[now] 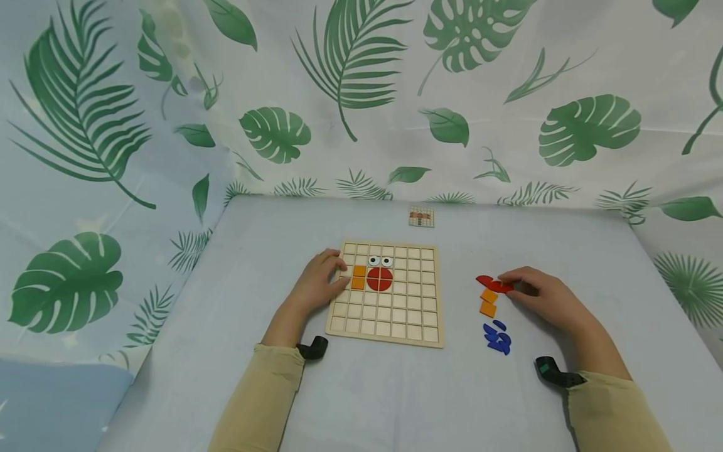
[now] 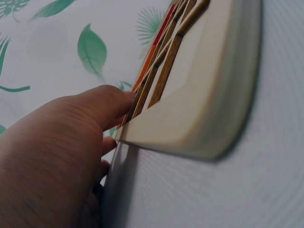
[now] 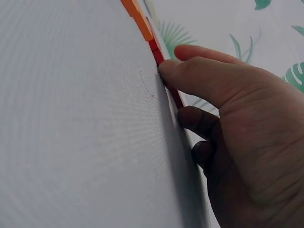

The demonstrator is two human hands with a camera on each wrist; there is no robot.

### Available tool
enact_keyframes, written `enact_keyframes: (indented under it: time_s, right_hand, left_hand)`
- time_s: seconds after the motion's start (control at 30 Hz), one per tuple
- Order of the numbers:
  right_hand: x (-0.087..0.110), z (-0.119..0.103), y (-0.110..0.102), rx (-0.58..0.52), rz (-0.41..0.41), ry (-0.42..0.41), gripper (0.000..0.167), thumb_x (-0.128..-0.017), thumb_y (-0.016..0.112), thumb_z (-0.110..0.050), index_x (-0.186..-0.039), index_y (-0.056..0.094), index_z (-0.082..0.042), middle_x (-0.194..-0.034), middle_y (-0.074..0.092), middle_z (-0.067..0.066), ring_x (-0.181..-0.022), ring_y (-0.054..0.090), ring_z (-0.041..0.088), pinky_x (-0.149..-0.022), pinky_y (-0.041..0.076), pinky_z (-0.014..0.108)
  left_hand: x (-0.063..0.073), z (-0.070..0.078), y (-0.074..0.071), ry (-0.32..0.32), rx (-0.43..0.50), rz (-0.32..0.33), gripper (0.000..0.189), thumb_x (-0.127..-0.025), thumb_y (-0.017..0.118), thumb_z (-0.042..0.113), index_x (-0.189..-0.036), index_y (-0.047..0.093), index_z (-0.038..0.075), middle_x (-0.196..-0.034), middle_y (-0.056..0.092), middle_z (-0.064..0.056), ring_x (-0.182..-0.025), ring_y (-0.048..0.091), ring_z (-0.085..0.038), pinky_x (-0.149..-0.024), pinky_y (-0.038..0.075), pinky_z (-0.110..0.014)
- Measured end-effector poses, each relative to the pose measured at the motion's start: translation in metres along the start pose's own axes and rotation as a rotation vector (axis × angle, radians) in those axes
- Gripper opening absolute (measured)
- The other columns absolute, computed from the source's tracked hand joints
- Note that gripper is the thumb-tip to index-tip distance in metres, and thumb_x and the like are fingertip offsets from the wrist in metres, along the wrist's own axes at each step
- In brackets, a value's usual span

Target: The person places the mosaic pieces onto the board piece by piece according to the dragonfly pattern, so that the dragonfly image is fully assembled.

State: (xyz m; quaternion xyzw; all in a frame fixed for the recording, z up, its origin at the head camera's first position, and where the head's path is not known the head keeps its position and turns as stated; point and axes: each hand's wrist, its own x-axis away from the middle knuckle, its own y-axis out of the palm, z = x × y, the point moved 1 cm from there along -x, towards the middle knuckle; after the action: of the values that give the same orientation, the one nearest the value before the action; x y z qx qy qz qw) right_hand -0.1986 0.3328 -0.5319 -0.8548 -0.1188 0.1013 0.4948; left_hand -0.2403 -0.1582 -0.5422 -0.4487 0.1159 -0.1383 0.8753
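A wooden grid board (image 1: 400, 314) lies flat on the table. My left hand (image 1: 317, 282) holds its left edge, the thumb (image 2: 107, 102) over the rim in the left wrist view. Two eye pieces (image 1: 380, 261), a red circle of quarter pieces (image 1: 380, 279) and two orange squares (image 1: 358, 277) sit in its cells. To the right of the board, my right hand (image 1: 548, 298) pinches a red curved piece (image 1: 499, 287) between thumb and forefinger, low over the table. Another red piece (image 1: 484, 279) lies against it.
Two loose orange squares (image 1: 488, 303) lie just below the red pieces. Nearer me is a cluster of blue curved pieces (image 1: 497, 339). A small patterned card (image 1: 421, 216) lies behind the board. Leaf-printed cloth (image 1: 373, 157) hangs behind the table.
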Motion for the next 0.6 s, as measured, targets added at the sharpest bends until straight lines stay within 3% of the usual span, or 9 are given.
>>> enact_keyframes:
  time_s: [0.33, 0.6]
  right_hand:
    - [-0.0001, -0.0073, -0.0029, -0.029, -0.015, -0.035, 0.032, -0.093, 0.069, -0.026, -0.124, 0.064, -0.03, -0.116, 0.065, -0.005, -0.096, 0.05, 0.002, -0.085, 0.038, 0.001]
    - [0.0022, -0.0062, -0.0033, -0.023, -0.021, -0.02, 0.033, -0.093, 0.069, -0.025, -0.125, 0.064, -0.029, -0.115, 0.064, -0.004, -0.094, 0.048, -0.001, -0.084, 0.038, 0.001]
  left_hand:
    - [0.0015, -0.0002, -0.0022, 0.024, 0.011, 0.009, 0.021, -0.094, 0.065, 0.03, -0.107, 0.06, 0.014, -0.149, 0.046, -0.012, -0.145, 0.036, -0.031, -0.125, 0.021, -0.046]
    - [0.0013, -0.0018, -0.0027, -0.02, 0.049, -0.012, 0.023, -0.097, 0.063, 0.03, -0.114, 0.058, 0.015, -0.15, 0.046, -0.008, -0.145, 0.036, -0.029, -0.125, 0.022, -0.044]
